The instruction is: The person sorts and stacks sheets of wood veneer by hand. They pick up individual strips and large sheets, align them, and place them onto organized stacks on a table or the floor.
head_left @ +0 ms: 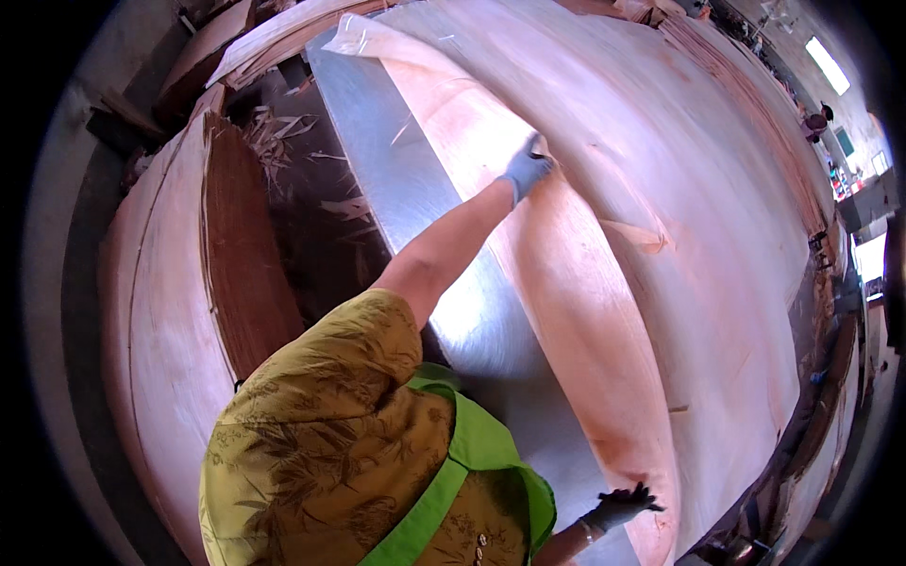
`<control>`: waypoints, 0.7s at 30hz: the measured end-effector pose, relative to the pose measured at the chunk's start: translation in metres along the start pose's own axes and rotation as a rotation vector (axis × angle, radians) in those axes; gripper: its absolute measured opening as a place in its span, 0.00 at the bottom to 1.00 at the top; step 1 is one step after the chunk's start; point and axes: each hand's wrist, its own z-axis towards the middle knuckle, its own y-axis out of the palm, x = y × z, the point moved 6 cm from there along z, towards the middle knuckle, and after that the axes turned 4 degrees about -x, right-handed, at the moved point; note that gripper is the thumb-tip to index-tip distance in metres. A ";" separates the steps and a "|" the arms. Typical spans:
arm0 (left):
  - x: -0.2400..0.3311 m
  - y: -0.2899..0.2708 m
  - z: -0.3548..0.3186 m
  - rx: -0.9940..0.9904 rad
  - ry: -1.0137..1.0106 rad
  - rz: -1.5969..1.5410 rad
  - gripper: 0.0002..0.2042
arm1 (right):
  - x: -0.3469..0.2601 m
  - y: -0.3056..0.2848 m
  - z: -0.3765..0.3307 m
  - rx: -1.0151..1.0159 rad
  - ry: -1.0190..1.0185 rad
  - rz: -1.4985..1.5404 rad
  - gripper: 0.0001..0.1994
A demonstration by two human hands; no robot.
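Note:
A long pinkish wood veneer sheet (576, 274) has its edge folded back in a curl, running from the top of the view down to the lower right. My left hand (528, 170), in a grey-blue glove, grips the raised edge of this sheet near its middle. Farther down, by the sheet's near end, my right hand (623, 506) wears a dark glove; its fingers are spread and touch the sheet's surface. Beneath the curl lies a wide pale veneer layer (727, 283). A smooth grey metal sheet (377, 141) shows between me and the curled veneer.
To my left stands a thick stack of veneer (160, 274) with a brown side. Torn veneer scraps (278, 141) lie on the dark floor beside it. More layered veneer (755, 104) borders the far right, and a small torn flap (634, 236) sticks up from the pale layer.

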 end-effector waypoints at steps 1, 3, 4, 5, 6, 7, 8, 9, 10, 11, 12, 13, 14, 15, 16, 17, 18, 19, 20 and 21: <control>-0.014 0.034 0.002 -0.228 -0.144 0.057 0.31 | -0.010 0.011 -0.025 0.133 0.020 -0.134 0.30; -0.018 0.068 -0.012 -0.512 -0.056 0.305 0.31 | 0.051 -0.031 -0.014 0.266 0.223 -0.109 0.31; 0.014 0.089 -0.036 -0.496 0.015 0.502 0.30 | 0.079 -0.057 -0.017 0.340 0.120 0.014 0.26; 0.033 0.070 -0.046 -0.383 0.346 0.655 0.30 | 0.113 -0.074 -0.005 0.266 0.245 0.091 0.25; 0.038 0.047 -0.059 -0.233 0.328 0.655 0.30 | 0.136 -0.088 0.002 0.211 0.371 0.170 0.24; 0.045 0.021 -0.073 -0.087 0.312 0.657 0.29 | 0.140 -0.084 0.009 0.136 0.433 0.147 0.24; 0.028 -0.018 -0.085 0.122 0.298 0.736 0.28 | 0.144 -0.087 0.015 0.063 0.492 0.129 0.25; -0.023 -0.060 -0.086 0.221 0.038 0.611 0.26 | 0.148 -0.100 0.008 0.027 0.568 0.112 0.25; -0.065 -0.097 -0.096 0.287 -0.198 0.137 0.23 | 0.127 -0.073 0.006 0.154 0.332 0.131 0.29; -0.090 -0.109 -0.110 0.226 -0.467 -0.185 0.19 | 0.129 -0.078 0.018 0.148 0.369 0.137 0.30; -0.100 -0.121 -0.122 0.269 -0.550 -0.207 0.17 | 0.133 -0.078 0.036 0.120 0.409 0.139 0.32; -0.108 -0.144 -0.143 0.346 -0.623 -0.223 0.17 | 0.091 -0.015 0.023 0.254 0.503 0.104 0.31; -0.098 -0.093 -0.126 0.124 -0.752 -0.231 0.18 | 0.145 -0.119 0.069 0.142 0.346 0.072 0.26; -0.111 -0.088 -0.109 -0.045 -0.788 -0.355 0.18 | 0.152 -0.113 0.083 0.220 0.331 0.145 0.20; -0.124 -0.075 -0.094 -0.143 -0.821 -0.444 0.18 | 0.151 -0.112 0.090 0.313 0.299 0.212 0.14; -0.133 -0.074 -0.084 -0.218 -0.846 -0.521 0.17 | 0.135 -0.092 0.097 0.285 0.269 0.150 0.12; -0.141 -0.079 -0.091 -0.225 -0.873 -0.543 0.17 | 0.128 -0.078 0.083 0.382 0.264 0.189 0.12; -0.087 -0.024 -0.099 -0.234 -0.884 -0.591 0.18 | 0.117 -0.092 0.076 0.429 0.235 0.174 0.10; -0.095 -0.030 -0.090 -0.214 -0.901 -0.576 0.18 | 0.102 -0.089 0.076 0.438 0.224 0.172 0.08; -0.115 -0.055 -0.073 -0.175 -0.904 -0.553 0.19 | 0.082 -0.061 0.074 0.418 0.242 0.183 0.10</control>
